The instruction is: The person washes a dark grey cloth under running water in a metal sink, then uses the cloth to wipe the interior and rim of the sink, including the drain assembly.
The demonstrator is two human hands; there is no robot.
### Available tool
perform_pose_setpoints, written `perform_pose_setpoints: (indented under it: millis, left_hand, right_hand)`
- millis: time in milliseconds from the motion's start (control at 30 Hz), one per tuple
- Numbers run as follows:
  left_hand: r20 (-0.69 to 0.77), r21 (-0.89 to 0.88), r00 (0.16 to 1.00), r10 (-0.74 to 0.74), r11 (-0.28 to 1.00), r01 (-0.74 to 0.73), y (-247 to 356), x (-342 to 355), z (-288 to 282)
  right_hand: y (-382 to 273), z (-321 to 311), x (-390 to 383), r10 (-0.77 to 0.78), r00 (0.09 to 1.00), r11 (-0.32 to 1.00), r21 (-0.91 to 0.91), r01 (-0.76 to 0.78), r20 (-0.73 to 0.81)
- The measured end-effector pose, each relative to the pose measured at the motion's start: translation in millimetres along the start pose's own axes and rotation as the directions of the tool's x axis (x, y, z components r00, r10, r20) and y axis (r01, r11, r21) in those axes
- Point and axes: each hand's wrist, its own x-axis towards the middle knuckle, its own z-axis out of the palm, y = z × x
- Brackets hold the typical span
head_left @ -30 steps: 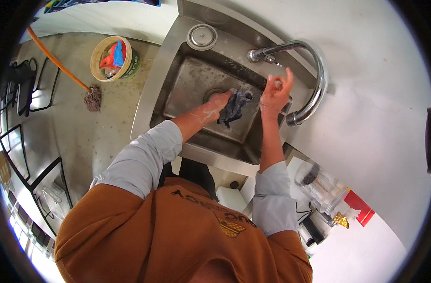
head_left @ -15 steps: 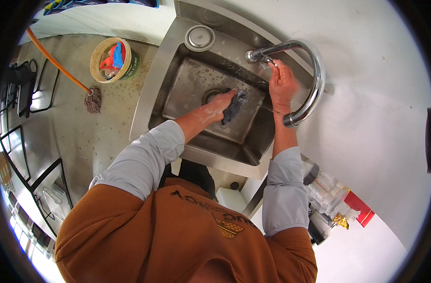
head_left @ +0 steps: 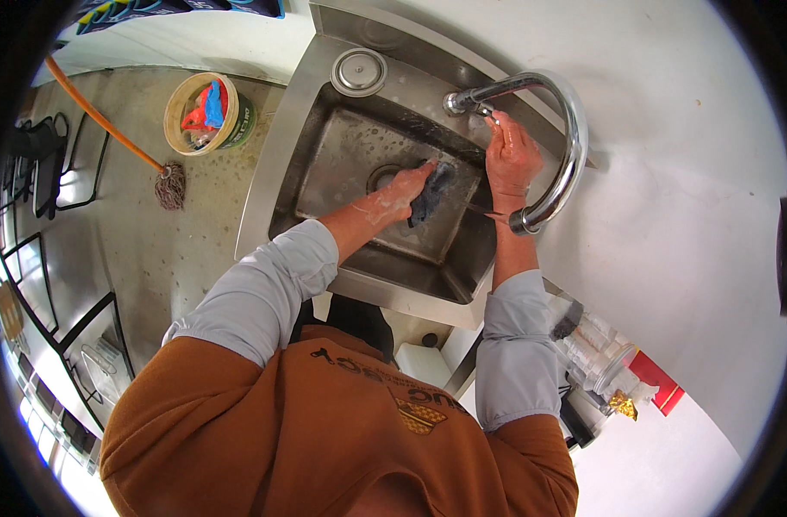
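Observation:
My left hand [head_left: 404, 191] is closed on a wet, dark grey cloth [head_left: 429, 195] inside the steel sink [head_left: 350, 155], just right of the drain. Wet streaks, perhaps suds, show on that hand and wrist. Up at the base of the curved chrome tap [head_left: 576, 146], my right hand [head_left: 512, 157] pinches the small tap handle [head_left: 487, 110] between its fingertips. From the spout, beside my right wrist, a thin stream [head_left: 487, 212] shows toward the cloth.
A round metal strainer lid [head_left: 359, 71] rests on the sink's far left corner. On the floor to the left stand a bucket [head_left: 174, 112] with red and blue bags in it and a mop [head_left: 169, 185]. Clear plastic containers [head_left: 596, 349] sit at lower right.
The stream from the spout looks thicker than before. Both hands keep nearly the same places, and the whole view has shifted slightly.

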Motion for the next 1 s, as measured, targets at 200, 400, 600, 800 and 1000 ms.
perform_pose_setpoints:
  millis: [200,400,600,800,1000]
  left_hand:
    - [-0.014,-0.009,0.999,-0.039,0.999,0.039,-1,2,2]
    - [0.031,-0.011,1.000,0.002,1.000,-0.002,-12,20,-5]
    - [-0.592,0.454,0.724,0.354,0.889,-0.063,-32,7,58]
    - [-0.020,0.112,0.997,0.072,0.991,-0.069,-16,4,3]
    - [0.042,0.139,0.992,0.116,0.983,-0.121,-27,22,-8]
  right_hand:
    - [0,1,0,0.003,1.000,1.000,0.019,-0.003,-0.023]
    - [-1,2,-1,0.016,0.999,0.999,0.047,-0.014,-0.047]
    - [-1,9,-8,0.058,0.998,0.997,0.061,-0.056,-0.038]
    - [-42,35,-108,0.821,0.459,0.092,0.714,-0.694,0.340]
    - [-66,29,-99,0.770,0.138,-0.394,0.636,-0.664,0.622]
